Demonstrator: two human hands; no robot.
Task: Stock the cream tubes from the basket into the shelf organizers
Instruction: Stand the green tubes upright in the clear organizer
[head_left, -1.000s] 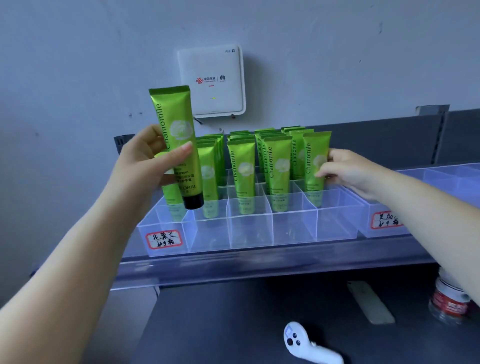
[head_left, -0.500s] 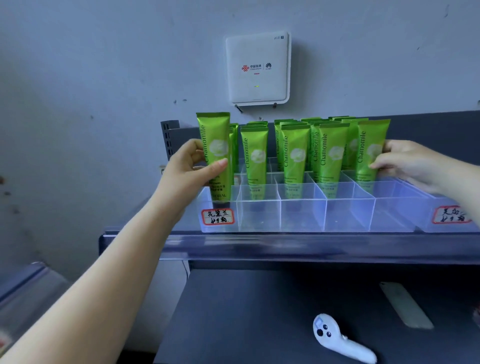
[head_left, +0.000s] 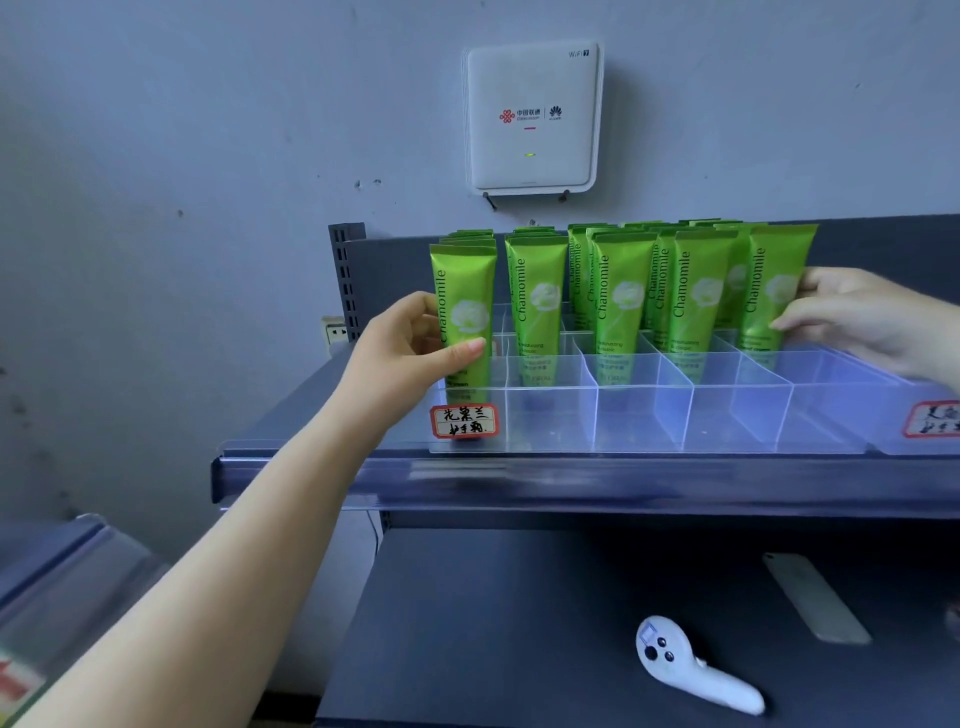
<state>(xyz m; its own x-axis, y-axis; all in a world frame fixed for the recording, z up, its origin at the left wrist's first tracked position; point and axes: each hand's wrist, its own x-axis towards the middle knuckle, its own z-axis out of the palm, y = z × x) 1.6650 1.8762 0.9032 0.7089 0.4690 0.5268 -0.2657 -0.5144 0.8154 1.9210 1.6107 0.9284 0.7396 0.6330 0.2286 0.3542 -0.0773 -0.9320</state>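
A clear plastic organizer (head_left: 644, 415) with several compartments stands on the upper shelf. Several green Chamomile cream tubes stand upright in it, cap down. My left hand (head_left: 410, 348) grips the front-left tube (head_left: 465, 312), which stands in the leftmost column of the organizer. My right hand (head_left: 852, 317) pinches the side of the front-right tube (head_left: 774, 291), upright in the rightmost filled column. The front row of compartments holds no tubes. The basket is out of view.
A second clear organizer (head_left: 930, 410) with a red-bordered label sits at the right. A white router (head_left: 532, 114) hangs on the wall above. On the lower shelf lie a white controller (head_left: 691, 665) and a flat grey strip (head_left: 815, 597).
My left hand has lowered its tube from above the shelf down into the leftmost column. My right hand has stayed on the right tube. The camera has shifted left.
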